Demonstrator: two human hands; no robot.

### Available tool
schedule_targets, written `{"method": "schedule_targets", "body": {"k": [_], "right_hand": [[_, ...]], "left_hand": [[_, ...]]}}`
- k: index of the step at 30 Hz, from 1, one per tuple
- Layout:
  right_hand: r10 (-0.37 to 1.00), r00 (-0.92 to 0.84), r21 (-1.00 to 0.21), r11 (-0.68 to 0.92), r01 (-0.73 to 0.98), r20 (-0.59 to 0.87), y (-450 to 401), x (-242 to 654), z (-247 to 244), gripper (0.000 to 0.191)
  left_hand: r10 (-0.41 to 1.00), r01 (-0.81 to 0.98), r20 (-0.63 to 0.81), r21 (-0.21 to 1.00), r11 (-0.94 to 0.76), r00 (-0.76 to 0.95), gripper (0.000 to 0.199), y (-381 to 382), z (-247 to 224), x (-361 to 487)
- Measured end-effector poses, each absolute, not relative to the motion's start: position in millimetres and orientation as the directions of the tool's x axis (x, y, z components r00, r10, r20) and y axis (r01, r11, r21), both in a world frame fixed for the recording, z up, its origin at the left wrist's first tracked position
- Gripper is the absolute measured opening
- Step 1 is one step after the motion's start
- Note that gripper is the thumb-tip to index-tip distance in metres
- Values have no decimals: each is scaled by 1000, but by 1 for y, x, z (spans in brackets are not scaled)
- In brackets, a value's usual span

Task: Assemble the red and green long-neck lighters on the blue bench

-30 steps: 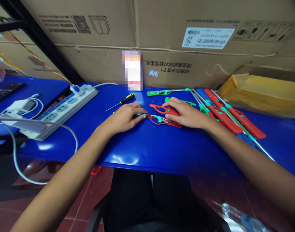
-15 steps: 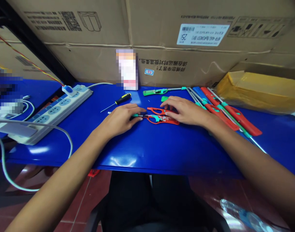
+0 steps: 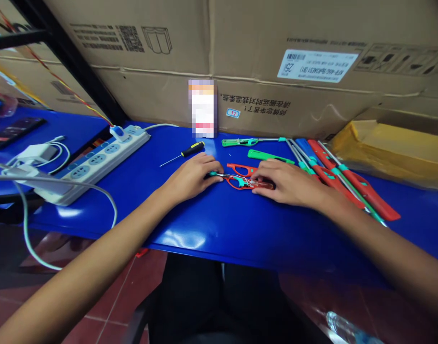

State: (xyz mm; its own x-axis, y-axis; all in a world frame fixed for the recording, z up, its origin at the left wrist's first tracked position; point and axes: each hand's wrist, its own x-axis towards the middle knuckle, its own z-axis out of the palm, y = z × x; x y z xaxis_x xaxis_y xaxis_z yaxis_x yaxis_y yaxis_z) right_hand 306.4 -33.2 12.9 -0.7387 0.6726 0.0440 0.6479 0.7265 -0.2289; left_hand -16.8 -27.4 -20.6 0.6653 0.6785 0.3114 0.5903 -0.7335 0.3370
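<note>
An opened red long-reach lighter (image 3: 236, 182) lies in front of me, with a teal trigger, white wires and a clear fuel tank showing inside. My left hand (image 3: 192, 176) is closed, thumb and fingers pinching its nozzle end, where a teal collar shows. At the other end, my right hand (image 3: 285, 181) is closed around the tank end of the body, thumb in front and fingers behind. Just behind it lies a loose red shell half (image 3: 240, 169), partly hidden by my right fingers. Beyond that rests a green shell half (image 3: 269, 155).
A black-and-yellow screwdriver (image 3: 192, 148) lies behind my left hand. A green lighter (image 3: 238, 142) sits near the cardboard. Several red, blue and green lighters (image 3: 366, 191) are piled at right by a yellow-taped box (image 3: 394, 148). A power strip (image 3: 97, 162) with cables stands left.
My right hand has moved from the loose red shell half down onto the lighter's tank end, uncovering the green shell half. My left hand keeps its pinch. The view has shifted slightly.
</note>
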Motion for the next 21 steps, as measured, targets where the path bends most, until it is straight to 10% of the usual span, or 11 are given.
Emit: {"method": "schedule_targets", "body": {"k": [21], "right_hand": [[720,-670,-187,694,696,178,-54,297,-10,21]], "left_hand": [[530,668,-414,540,-512,740,26,52,35,16]]}}
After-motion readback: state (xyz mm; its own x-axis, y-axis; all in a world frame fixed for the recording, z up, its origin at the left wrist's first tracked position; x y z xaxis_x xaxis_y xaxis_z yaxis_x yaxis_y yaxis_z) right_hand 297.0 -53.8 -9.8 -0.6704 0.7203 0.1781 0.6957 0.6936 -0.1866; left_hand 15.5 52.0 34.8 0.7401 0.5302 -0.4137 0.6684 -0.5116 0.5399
